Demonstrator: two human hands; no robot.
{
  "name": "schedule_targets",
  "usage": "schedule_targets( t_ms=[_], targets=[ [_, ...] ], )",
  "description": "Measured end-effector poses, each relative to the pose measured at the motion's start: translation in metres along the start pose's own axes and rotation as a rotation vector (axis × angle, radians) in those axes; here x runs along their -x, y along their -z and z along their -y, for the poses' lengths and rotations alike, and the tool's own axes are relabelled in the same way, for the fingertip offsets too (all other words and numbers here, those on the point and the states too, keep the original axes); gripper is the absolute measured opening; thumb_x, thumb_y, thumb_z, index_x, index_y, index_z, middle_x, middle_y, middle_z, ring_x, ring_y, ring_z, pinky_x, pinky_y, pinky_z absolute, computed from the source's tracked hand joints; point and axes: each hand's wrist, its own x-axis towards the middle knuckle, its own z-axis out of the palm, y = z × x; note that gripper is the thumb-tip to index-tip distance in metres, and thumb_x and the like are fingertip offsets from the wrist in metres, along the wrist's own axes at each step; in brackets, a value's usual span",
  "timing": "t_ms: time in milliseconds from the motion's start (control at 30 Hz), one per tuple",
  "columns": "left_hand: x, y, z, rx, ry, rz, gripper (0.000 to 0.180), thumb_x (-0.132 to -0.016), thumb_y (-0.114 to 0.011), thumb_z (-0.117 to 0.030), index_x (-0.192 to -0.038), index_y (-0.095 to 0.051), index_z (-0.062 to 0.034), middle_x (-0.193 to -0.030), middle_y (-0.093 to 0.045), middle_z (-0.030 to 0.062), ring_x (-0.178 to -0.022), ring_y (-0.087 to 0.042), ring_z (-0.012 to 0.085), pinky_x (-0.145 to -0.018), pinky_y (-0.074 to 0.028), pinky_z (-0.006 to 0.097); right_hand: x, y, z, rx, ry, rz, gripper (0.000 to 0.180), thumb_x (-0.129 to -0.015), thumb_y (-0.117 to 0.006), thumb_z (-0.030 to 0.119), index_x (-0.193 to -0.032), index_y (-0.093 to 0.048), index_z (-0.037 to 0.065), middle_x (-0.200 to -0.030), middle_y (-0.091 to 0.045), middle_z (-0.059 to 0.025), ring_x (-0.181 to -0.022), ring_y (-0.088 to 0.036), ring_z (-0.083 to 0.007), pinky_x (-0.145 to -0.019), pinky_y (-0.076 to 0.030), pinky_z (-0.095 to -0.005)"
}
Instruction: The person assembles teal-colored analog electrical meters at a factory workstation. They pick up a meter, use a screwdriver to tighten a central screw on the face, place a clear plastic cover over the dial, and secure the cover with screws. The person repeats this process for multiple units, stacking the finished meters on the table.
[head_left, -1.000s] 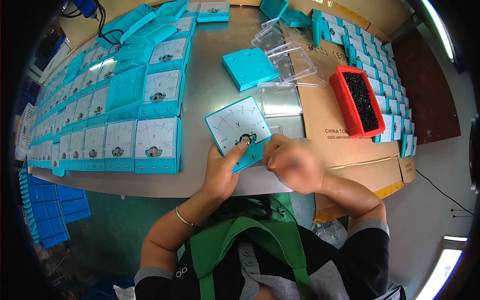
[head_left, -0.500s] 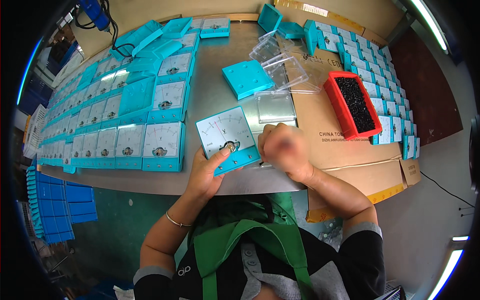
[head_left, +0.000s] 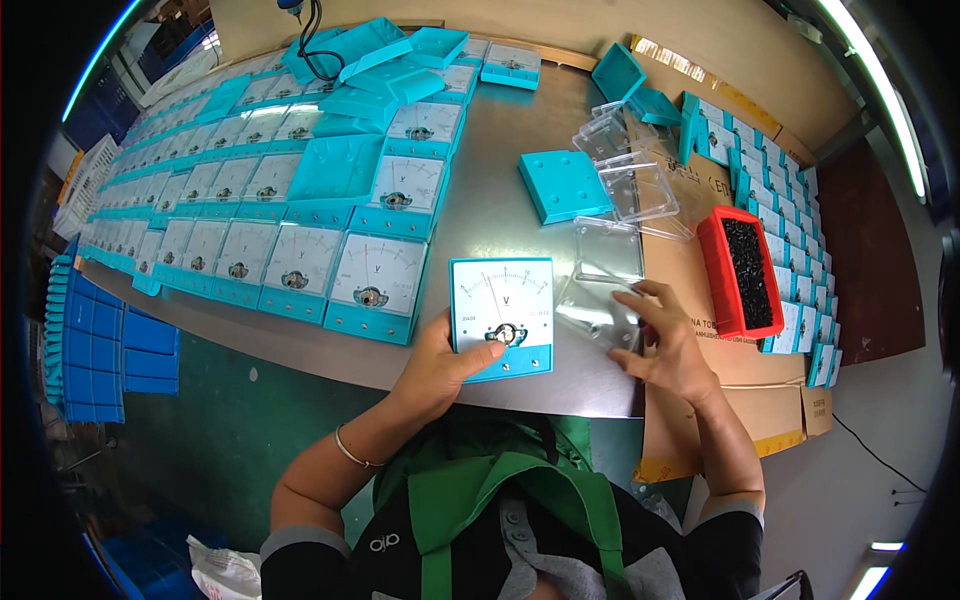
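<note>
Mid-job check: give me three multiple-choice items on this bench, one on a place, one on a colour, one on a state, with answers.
1. Where is the red bin?
A. right of the clear covers
B. among the meter rows
C. on the floor

2. What colour is the frame of the held meter?
A. red
B. turquoise
C. black

3. What is the right hand doing?
A. hanging free
B. touching a clear cover
C. reaching into the bin

Answers: 1 A, it sits on cardboard at the right; 2 B, turquoise rim around a white dial; 3 B, fingers rest on the cover while the left hand holds the meter.
</note>
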Motion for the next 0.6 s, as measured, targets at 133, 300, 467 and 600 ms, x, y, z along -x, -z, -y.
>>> schedule_targets(
  t_ms=[133,300,467,600],
  targets=[
    [-0.007,-0.002,0.001,0.140,0.115,0.072,0.039,-0.093,-0.048,-0.022,-0.123,-0.043,0.0032,-0.117,-0.054,0.0134,-0.104,-0.056,0.0208,-0.088,-0.047,0.037,-0.006,0.011,0.016,-0.261,0.019,-0.015,0.065,-0.062,-0.081,0.023,-0.120,-0.057,0.006,-0.117,-0.048,-0.0174,-0.074,-0.053,-0.0160,-0.064,-0.048,-0.0278],
    [-0.011,-0.013,0.008,0.431,0.220,0.152,0.052,-0.098,-0.026,-0.042,-0.130,-0.036,-0.0024,-0.122,-0.052,0.0160,-0.104,-0.058,0.0267,-0.077,-0.053,0.043,-0.025,-0.007,0.036,-0.241,0.182,0.076,0.059,-0.064,-0.080,0.026,-0.117,-0.060,0.008,-0.119,-0.047,-0.0210,-0.085,-0.059,-0.0265,-0.071,-0.052,-0.0334],
    [-0.011,-0.015,0.009,0.411,0.258,0.107,0.053,-0.097,-0.024,-0.044,-0.130,-0.035,-0.0047,-0.120,-0.053,0.0159,-0.100,-0.060,0.0271,-0.073,-0.055,0.042,-0.023,-0.012,0.025,-0.286,0.207,0.082,0.055,-0.065,-0.080,0.025,-0.115,-0.062,0.010,-0.120,-0.046,-0.0209,-0.089,-0.059,-0.0288,-0.074,-0.052,-0.0341],
    [-0.010,-0.015,0.015,0.387,0.264,0.127,0.054,-0.097,-0.023,-0.046,-0.130,-0.035,-0.0053,-0.117,-0.055,0.0156,-0.099,-0.061,0.0260,-0.072,-0.056,0.041,-0.019,-0.011,0.023,-0.296,0.184,0.101,0.055,-0.065,-0.079,0.025,-0.115,-0.062,0.010,-0.120,-0.046,-0.0204,-0.091,-0.058,-0.0283,-0.076,-0.052,-0.0345]
  ],
)
